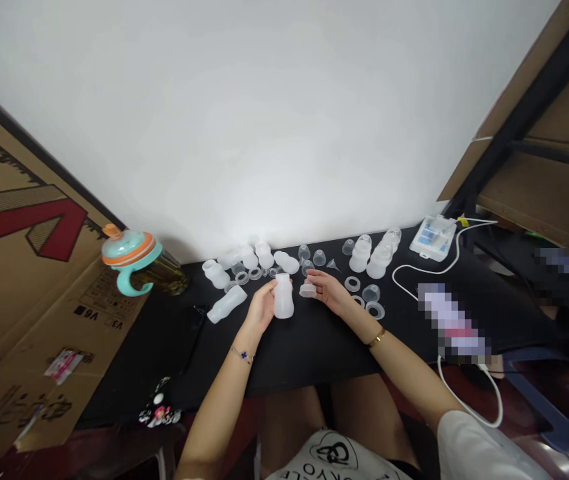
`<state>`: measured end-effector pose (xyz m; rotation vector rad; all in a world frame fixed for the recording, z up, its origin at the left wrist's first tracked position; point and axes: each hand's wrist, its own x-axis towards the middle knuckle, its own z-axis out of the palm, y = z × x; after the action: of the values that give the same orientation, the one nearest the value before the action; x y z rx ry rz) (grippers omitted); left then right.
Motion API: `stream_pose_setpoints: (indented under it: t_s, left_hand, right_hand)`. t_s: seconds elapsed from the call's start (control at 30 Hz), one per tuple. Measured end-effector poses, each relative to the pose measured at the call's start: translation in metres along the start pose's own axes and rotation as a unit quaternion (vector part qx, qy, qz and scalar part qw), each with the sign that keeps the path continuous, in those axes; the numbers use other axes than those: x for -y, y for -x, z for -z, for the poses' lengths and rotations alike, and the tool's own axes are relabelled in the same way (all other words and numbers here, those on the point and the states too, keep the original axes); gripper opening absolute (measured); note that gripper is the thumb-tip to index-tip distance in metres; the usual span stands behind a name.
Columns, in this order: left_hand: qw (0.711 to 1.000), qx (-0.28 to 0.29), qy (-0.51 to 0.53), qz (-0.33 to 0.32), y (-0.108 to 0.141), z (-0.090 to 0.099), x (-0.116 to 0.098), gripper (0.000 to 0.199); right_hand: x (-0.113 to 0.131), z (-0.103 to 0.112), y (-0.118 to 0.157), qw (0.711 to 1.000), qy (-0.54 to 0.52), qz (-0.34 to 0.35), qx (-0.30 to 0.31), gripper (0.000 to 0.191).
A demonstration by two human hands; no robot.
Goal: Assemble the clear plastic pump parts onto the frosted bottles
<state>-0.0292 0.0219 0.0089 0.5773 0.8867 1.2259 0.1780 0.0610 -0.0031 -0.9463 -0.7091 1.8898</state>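
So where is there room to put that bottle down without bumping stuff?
The widest bare patch of black table is just in front of the left hand and right hand, below the bottle. A smaller one lies right of the rings, below the white cable. The back edge, with its bottles and cups, is crowded.

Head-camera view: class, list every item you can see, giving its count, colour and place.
Bottles: about ten, translucent white, mostly along the table's far side.
Rings: several, translucent, among the bottles.
Cups: several, translucent, among the bottles.
Sippy cup: one, teal and orange, far left table corner.
Device: one, white, far right, with a white cable.
Table: one, black, beneath these.
Cardboard: brown with red print, left.
Left hand: one, holding a bottle.
Right hand: one, beside a translucent piece.
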Motion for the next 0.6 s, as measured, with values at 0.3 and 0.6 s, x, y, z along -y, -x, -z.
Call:
stream_pose_setpoints:
  t_s: [0.3, 0.6]
  left_hand:
    - [1.0, -0.005, -0.007, 0.003, 0.0004, -0.0007, 0.0004, 0.043]
    - [1.0, -0.001, -0.006, -0.007, -0.0016, 0.0002, 0.0021, 0.045]
  right_hand:
    - [-0.0011, -0.0038, 0.004, 0.995, 0.068, 0.073, 0.003, 0.031]
    - [0.0, -0.0038, 0.0034, 0.997, 0.042, 0.06, 0.003, 0.029]
